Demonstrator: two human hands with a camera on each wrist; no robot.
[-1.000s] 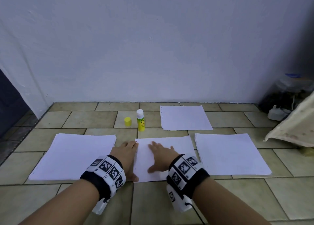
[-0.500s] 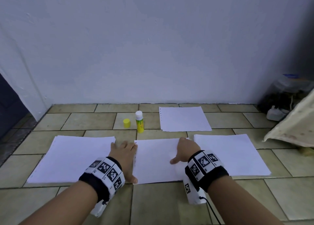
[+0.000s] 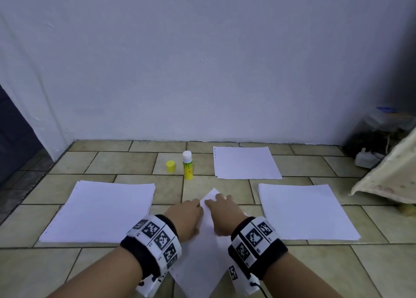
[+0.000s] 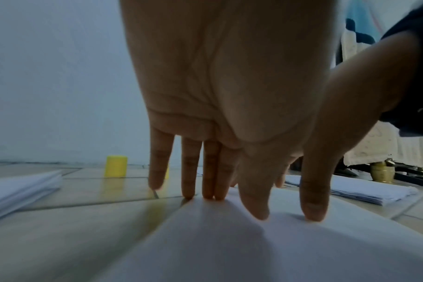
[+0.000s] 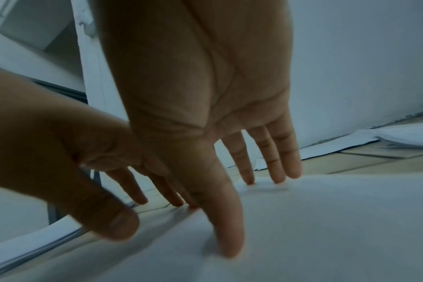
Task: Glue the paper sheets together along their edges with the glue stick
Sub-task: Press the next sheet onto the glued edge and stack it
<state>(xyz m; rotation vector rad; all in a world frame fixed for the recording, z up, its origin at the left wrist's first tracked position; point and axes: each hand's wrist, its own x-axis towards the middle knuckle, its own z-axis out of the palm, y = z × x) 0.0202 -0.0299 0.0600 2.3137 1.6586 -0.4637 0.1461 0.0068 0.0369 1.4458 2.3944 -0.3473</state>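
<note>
— What do we see on the tan tiled floor (image 3: 56, 264)?

— We see both hands flat on a single white paper sheet (image 3: 202, 264) that lies turned cornerwise, one corner pointing toward the far white wall (image 3: 202, 61). Our left hand (image 3: 186, 216) rests on the sheet's left edge, fingers straight; in the left wrist view the fingertips (image 4: 209, 194) touch down right at the paper's border with the tile. Our right hand (image 3: 221, 214) lies just beside it, fingers extended and spread, pressing the sheet near its far corner. Neither hand grips anything.

— And the glue?

— The yellow glue stick with its white tip (image 3: 187, 165) stands upright, uncapped, on the tiles beyond the hands, well apart from them. Its small yellow cap (image 3: 170, 166) stands just to its left.

— Other paper?

— A thick white paper stack (image 3: 101, 210) lies to the left, a second white stack (image 3: 304, 212) to the right, and a white sheet with punched holes (image 3: 245, 162) lies far right of the glue stick. A cream cloth (image 3: 391, 176) hangs in at the right edge.
</note>
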